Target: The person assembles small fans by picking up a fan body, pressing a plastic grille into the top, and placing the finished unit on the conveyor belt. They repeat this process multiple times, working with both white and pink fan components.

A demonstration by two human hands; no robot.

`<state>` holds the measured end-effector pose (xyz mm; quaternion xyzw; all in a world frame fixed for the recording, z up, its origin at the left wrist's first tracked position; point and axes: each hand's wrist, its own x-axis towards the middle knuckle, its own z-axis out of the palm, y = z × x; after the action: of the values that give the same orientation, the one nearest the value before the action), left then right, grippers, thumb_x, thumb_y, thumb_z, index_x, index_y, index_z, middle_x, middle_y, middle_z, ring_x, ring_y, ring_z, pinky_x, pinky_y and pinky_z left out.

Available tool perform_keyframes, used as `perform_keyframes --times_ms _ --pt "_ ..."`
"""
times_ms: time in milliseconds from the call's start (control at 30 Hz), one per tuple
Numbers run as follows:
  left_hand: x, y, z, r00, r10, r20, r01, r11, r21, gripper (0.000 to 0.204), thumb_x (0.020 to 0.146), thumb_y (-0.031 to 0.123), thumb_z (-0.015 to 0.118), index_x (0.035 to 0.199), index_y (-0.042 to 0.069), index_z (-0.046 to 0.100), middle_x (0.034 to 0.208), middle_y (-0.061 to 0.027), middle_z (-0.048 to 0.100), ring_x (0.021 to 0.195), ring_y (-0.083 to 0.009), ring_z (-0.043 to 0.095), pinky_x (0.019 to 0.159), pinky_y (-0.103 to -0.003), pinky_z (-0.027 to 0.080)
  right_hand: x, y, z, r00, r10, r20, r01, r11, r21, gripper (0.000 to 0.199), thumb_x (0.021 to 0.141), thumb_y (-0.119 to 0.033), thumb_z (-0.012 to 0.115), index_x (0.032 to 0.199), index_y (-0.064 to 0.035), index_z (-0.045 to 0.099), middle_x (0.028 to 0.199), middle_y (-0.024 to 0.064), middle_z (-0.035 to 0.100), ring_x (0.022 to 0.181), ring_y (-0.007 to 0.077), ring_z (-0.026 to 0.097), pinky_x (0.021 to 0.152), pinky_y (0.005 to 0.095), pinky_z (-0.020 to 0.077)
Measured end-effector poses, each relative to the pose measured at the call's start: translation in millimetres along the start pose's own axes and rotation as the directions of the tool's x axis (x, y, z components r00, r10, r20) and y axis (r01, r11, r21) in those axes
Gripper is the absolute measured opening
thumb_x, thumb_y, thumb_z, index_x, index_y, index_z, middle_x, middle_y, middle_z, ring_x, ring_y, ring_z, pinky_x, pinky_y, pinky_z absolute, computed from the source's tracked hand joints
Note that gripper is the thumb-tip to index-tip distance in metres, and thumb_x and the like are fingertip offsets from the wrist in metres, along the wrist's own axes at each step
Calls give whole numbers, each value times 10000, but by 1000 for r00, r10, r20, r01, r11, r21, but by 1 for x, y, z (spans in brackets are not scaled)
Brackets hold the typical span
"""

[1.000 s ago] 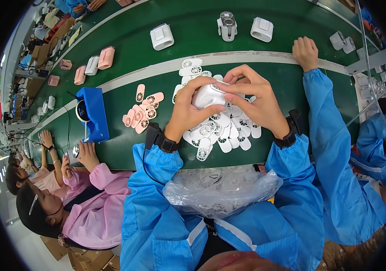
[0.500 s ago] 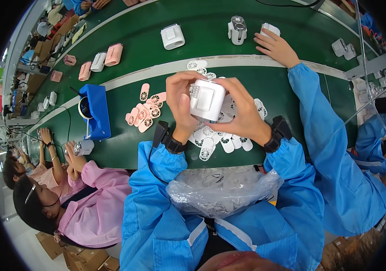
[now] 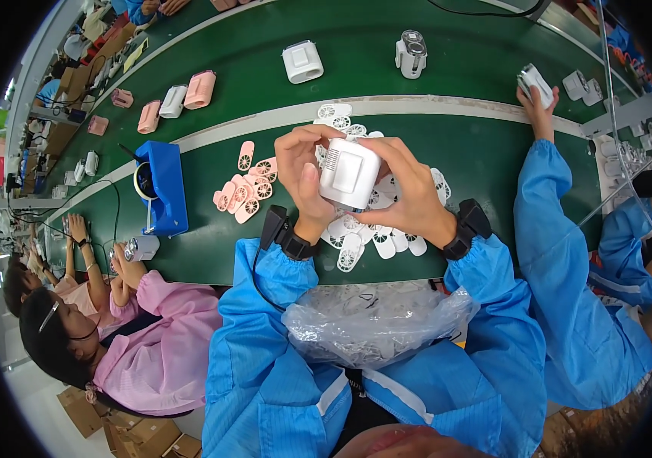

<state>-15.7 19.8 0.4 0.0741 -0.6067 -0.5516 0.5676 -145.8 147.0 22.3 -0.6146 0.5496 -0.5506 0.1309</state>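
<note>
Both my hands hold one white rounded plastic housing above the green bench. It has a raised oblong panel on its face and a slotted grille at its upper left. My left hand is closed against its left side, thumb upright near the grille. From the right, my right hand grips it, with fingers along the top edge and thumb near the lower edge. Underneath lie several loose white plates with spoked round openings, partly hidden by my hands. Similar pink plates are piled left of my left hand.
A blue tape dispenser stands at left. Across the green belt beyond a pale rail sit white and pink housings. A clear plastic bag lies at my lap. Co-workers flank me; one hand at right holds a white housing.
The housings on the belt have shifted slightly right. At right, the co-worker's hand has lifted a white housing and moved right with it. My hands and housing have barely moved.
</note>
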Motion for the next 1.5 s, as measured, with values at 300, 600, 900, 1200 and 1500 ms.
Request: perform_keyframes --times_ms 300,600,900,1200,1500 --pt "3 -1 2 998 -48 29 47 998 47 446 1017 383 541 1218 -14 517 1106 -199 669 1001 -222 606 874 -360 456 3 -4 -9 998 48 35 -44 993 -110 892 605 -172 1000 1393 -21 610 1259 171 677 892 246 715 738 330 609" --pt "1 3 -6 992 -118 50 107 976 188 343 1076 237 522 1288 -31 534 1132 -169 672 1031 -216 627 954 -385 492 7 -11 3 986 -165 -14 154 943 -295 829 697 -201 964 1417 -27 591 1224 168 674 962 309 725 803 398 604" --pt "17 3 -4 986 -73 -153 111 960 258 362 1116 264 492 1361 1 531 1196 -141 691 1105 -235 684 940 -350 518 91 63 -4 754 657 -3 -635 731 250 774 981 -551 704 1435 39 491 1211 170 640 1030 256 701 748 360 620" --pt "12 -12 -4 950 -308 -52 311 921 236 228 1080 150 618 1257 13 573 1233 -107 674 1075 -186 707 900 -313 527 158 164 -19 634 681 -365 -769 603 -212 803 977 -627 570 1336 91 581 1156 269 731 1044 433 737 908 511 591" --pt "15 -17 -8 948 -289 -129 308 939 156 217 1052 173 679 1185 19 602 1074 -86 701 891 -152 693 779 -299 528 163 125 7 714 539 -446 -700 532 -477 691 979 -596 577 1227 42 680 1329 281 668 1259 476 627 1023 563 510"
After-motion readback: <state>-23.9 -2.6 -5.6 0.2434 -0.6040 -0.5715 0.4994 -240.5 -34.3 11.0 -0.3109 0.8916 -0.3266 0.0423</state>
